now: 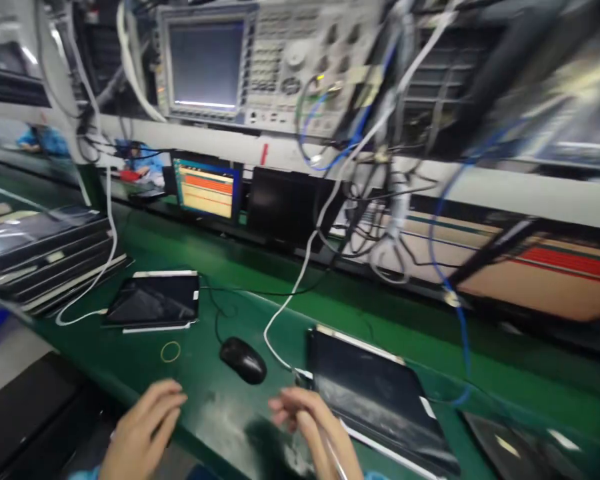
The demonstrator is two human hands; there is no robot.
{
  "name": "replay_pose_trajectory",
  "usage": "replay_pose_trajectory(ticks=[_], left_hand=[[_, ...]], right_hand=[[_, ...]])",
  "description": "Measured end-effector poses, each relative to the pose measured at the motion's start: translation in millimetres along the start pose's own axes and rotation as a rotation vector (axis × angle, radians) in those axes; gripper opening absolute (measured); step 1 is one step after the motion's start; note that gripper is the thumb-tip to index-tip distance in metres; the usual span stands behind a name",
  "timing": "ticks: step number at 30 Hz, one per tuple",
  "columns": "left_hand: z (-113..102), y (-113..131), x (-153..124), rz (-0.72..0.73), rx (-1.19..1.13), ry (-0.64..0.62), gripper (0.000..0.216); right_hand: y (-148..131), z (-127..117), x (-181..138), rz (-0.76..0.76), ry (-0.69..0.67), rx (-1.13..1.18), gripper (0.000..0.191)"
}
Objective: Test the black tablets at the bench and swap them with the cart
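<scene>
My left hand (143, 430) rests at the near edge of the green bench (205, 407), fingers loosely apart and holding nothing. My right hand (315, 430) hovers just left of a dark tablet (375, 400), with its fingers curled near the end of a white cable (290, 300) that runs to the tablet's left edge. Motion blur hides whether the fingers pinch the cable. A black mouse (243, 360) lies between the two hands, a little beyond them. A second dark tablet (155, 300) lies further left.
A stack of tablets (45, 257) sits at the far left. A yellow rubber band (171, 351) lies on the bench. A small lit monitor (206, 190) stands at the back, under a test instrument (260, 63) with hanging cables. People in blue work in the far left background.
</scene>
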State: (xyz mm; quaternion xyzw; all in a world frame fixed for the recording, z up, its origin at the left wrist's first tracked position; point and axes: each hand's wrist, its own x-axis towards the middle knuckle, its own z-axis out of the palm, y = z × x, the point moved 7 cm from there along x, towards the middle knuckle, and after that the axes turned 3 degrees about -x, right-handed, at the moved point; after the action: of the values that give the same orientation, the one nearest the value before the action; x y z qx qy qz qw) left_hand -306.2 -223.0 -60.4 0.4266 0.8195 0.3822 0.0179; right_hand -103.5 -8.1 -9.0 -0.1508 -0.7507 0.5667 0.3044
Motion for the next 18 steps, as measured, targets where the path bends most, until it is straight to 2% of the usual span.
replay_pose_trajectory(ticks=[3, 5, 8, 10, 13, 16, 18], left_hand=[[-62.1, -65.5, 31.0, -0.009, 0.21, 0.11, 0.037], [-97.3, -104.7, 54.6, 0.013, 0.42, 0.18, 0.046], [-125.6, -155.6, 87.5, 0.003, 0.652, 0.146, 0.051], [-132.3, -181.8, 105.0, -0.032, 0.719, 0.065, 0.052], [-136.7, -201.7, 124.4, -0.07, 0.729, -0.063, 0.053], [-142.1, -198.8, 141.4, -0.08, 0.655, -0.169, 0.047], [-146.9, -193.5, 152.9, -0.157, 0.542, -0.217, 0.037]], right_hand=[[-3.9, 56.4, 39.5, 0.022, -0.306, -0.079, 0.03], [0.1, 87.4, 74.2, -0.026, -0.395, -0.164, 0.028], [19.2, 121.9, 136.9, -0.067, -0.324, -0.29, 0.023], [41.0, 142.4, 175.0, 0.005, -0.26, -0.394, 0.017], [72.2, 172.8, 213.0, 0.136, -0.234, -0.482, 0.017], [95.3, 194.9, 230.4, 0.223, -0.18, -0.448, 0.017], [105.9, 204.3, 235.6, 0.251, -0.118, -0.399, 0.019]])
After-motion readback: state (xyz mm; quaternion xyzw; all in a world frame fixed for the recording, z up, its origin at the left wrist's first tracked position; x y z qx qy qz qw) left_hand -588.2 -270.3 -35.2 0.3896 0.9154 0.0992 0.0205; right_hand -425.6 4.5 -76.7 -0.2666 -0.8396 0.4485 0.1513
